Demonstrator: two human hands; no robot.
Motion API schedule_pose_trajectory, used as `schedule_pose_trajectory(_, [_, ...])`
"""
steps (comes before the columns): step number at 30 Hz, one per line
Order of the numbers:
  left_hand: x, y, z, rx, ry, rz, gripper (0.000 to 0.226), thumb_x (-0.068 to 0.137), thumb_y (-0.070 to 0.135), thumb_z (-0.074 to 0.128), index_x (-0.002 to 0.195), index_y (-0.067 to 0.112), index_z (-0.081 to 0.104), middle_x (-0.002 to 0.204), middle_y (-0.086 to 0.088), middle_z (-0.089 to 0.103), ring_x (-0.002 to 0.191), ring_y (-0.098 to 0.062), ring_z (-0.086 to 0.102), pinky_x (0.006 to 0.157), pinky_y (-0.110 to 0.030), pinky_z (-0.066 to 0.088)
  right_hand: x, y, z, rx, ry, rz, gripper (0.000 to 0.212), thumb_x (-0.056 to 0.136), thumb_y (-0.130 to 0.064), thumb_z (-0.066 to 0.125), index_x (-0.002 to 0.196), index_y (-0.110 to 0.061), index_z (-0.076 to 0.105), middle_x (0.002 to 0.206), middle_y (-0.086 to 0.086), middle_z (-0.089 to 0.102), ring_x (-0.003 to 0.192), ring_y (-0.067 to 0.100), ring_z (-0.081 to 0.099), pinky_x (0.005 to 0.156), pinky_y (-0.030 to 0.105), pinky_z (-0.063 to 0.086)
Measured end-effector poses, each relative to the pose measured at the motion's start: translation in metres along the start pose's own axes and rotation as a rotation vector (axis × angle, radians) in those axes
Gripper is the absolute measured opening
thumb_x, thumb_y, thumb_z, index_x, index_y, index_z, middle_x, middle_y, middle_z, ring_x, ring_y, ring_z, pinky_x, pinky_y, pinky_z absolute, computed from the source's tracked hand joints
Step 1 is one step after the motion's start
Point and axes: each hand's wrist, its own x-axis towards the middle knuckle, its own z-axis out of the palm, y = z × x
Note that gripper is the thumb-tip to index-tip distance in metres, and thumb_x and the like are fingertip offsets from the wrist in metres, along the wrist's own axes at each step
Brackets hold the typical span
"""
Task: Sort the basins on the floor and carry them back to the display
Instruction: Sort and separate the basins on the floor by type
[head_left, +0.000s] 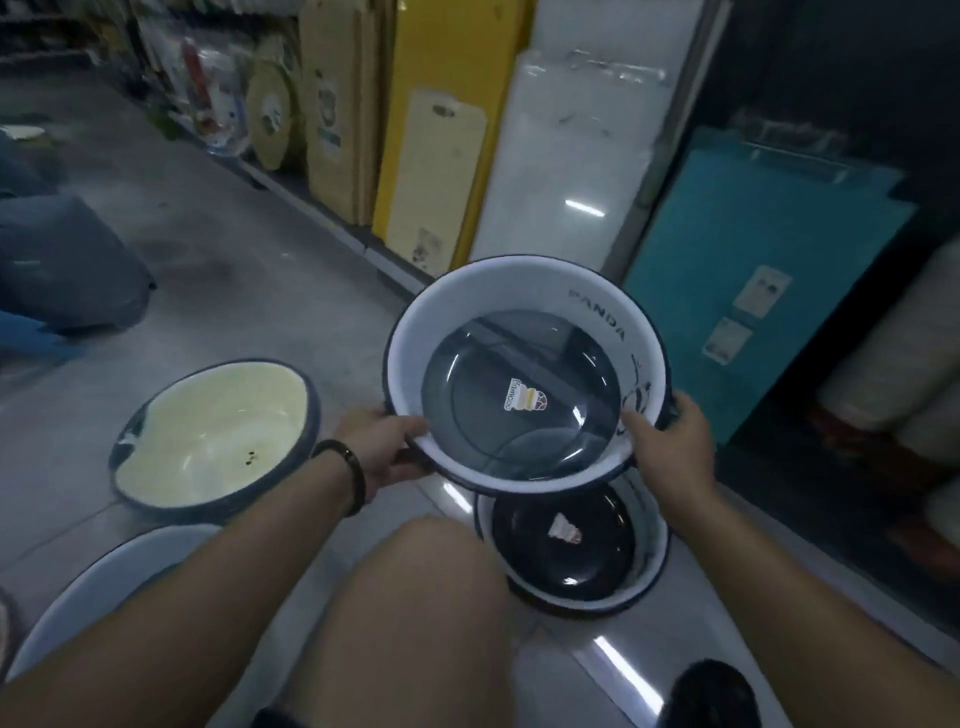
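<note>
I hold a white basin (467, 301) with a dark rim, a dark bottom and the word PANDA on its inner wall, lifted above the floor. My left hand (384, 441) grips its left rim and my right hand (670, 441) grips its right rim. Directly below it on the floor sits a similar white basin (566, 551) with a dark bottom and a label. A cream basin (208, 431) with a dark rim lies tilted on the floor to the left. Part of another pale basin (104, 582) shows at the lower left, behind my left forearm.
Cutting boards lean along a low shelf: yellow boards (431, 130), white boards (561, 171) and a teal one (753, 270). Rolled goods (904, 374) fill the shelf at right. A person in dark clothes (62, 260) crouches at far left. My bare knee (415, 597) is at the bottom centre.
</note>
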Motion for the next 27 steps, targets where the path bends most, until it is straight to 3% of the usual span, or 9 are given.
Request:
schedule_pose_trajectory(5, [0.057, -0.045, 0.049, 0.193, -0.092, -0.020, 0.049, 0.085, -0.007, 0.073, 0.127, 0.011, 0.057, 0.109, -0.018, 0.072, 0.069, -0.029, 0.076, 0.056, -0.040, 0.062, 0.016, 0.085, -0.019, 0.040, 0.085, 0.193, 0.014, 0.094, -0.016, 0.069, 0.102, -0.027, 0.065, 0.098, -0.002, 0.073, 0.090, 0.020, 0.071, 0.084, 0.042, 0.059])
schedule_pose_trajectory(7, [0.072, -0.070, 0.060, 0.255, -0.116, -0.043, 0.054, 0.085, -0.006, 0.073, 0.131, 0.016, 0.054, 0.109, -0.016, 0.072, 0.071, -0.029, 0.075, 0.054, -0.038, 0.061, 0.017, 0.120, -0.021, 0.017, 0.094, 0.263, 0.012, 0.095, -0.013, 0.068, 0.100, -0.024, 0.067, 0.097, 0.001, 0.074, 0.089, 0.023, 0.072, 0.086, 0.048, 0.060])
schedule_pose_trajectory(9, [0.089, -0.095, 0.068, 0.348, -0.143, -0.041, 0.056, 0.086, -0.001, 0.073, 0.134, 0.020, 0.053, 0.107, -0.014, 0.072, 0.076, -0.029, 0.074, 0.054, -0.034, 0.061, 0.016, 0.150, -0.023, -0.015, 0.123, 0.302, 0.013, 0.095, -0.012, 0.067, 0.102, -0.022, 0.068, 0.096, 0.001, 0.074, 0.089, 0.023, 0.072, 0.082, 0.044, 0.060])
schedule_pose_trajectory(11, [0.105, -0.118, 0.075, 0.480, -0.153, 0.006, 0.055, 0.086, 0.006, 0.073, 0.136, 0.023, 0.054, 0.110, -0.008, 0.070, 0.085, -0.026, 0.071, 0.058, -0.031, 0.061, 0.014, 0.173, -0.025, -0.060, 0.146, 0.326, 0.014, 0.094, -0.014, 0.068, 0.107, -0.021, 0.068, 0.095, 0.000, 0.074, 0.086, 0.019, 0.071, 0.070, 0.033, 0.055])
schedule_pose_trajectory(13, [0.118, -0.138, 0.079, 0.583, -0.152, 0.046, 0.058, 0.086, 0.010, 0.073, 0.139, 0.026, 0.052, 0.122, -0.002, 0.066, 0.096, -0.022, 0.066, 0.072, -0.031, 0.059, 0.010, 0.196, -0.025, -0.107, 0.155, 0.352, 0.015, 0.094, -0.014, 0.069, 0.107, -0.020, 0.069, 0.095, 0.000, 0.074, 0.084, 0.015, 0.069, 0.065, 0.027, 0.051])
schedule_pose_trajectory(17, [0.135, -0.165, 0.084, 0.630, -0.186, 0.040, 0.074, 0.089, 0.007, 0.068, 0.151, 0.034, 0.038, 0.130, 0.003, 0.059, 0.107, -0.017, 0.057, 0.084, -0.025, 0.048, -0.002, 0.230, -0.019, -0.157, 0.148, 0.422, 0.013, 0.092, -0.014, 0.072, 0.103, -0.020, 0.069, 0.092, -0.002, 0.073, 0.085, 0.018, 0.068, 0.077, 0.033, 0.051])
schedule_pose_trajectory(21, [0.145, -0.179, 0.084, 0.668, -0.167, 0.010, 0.075, 0.090, 0.004, 0.062, 0.139, 0.053, 0.031, 0.113, 0.008, 0.061, 0.095, -0.018, 0.061, 0.073, -0.026, 0.053, -0.008, 0.246, -0.011, -0.151, 0.093, 0.478, 0.023, 0.095, -0.013, 0.071, 0.115, -0.024, 0.067, 0.092, -0.008, 0.069, 0.090, 0.021, 0.067, 0.085, 0.034, 0.052])
schedule_pose_trajectory(24, [0.150, -0.190, 0.084, 0.705, -0.153, -0.040, 0.066, 0.090, 0.007, 0.063, 0.129, 0.052, 0.036, 0.103, 0.006, 0.062, 0.090, -0.022, 0.064, 0.072, -0.037, 0.061, -0.004, 0.251, -0.009, -0.159, 0.054, 0.490, 0.033, 0.099, -0.014, 0.067, 0.130, -0.025, 0.064, 0.094, -0.014, 0.067, 0.089, 0.014, 0.067, 0.089, 0.038, 0.055])
schedule_pose_trajectory(27, [0.151, -0.198, 0.085, 0.728, -0.128, -0.093, 0.056, 0.088, 0.011, 0.066, 0.129, 0.042, 0.042, 0.106, -0.003, 0.064, 0.093, -0.026, 0.065, 0.081, -0.048, 0.062, 0.003, 0.258, -0.007, -0.197, 0.014, 0.562, 0.057, 0.104, -0.019, 0.059, 0.158, -0.026, 0.042, 0.119, 0.005, 0.070, 0.103, 0.026, 0.066, 0.099, 0.047, 0.056])
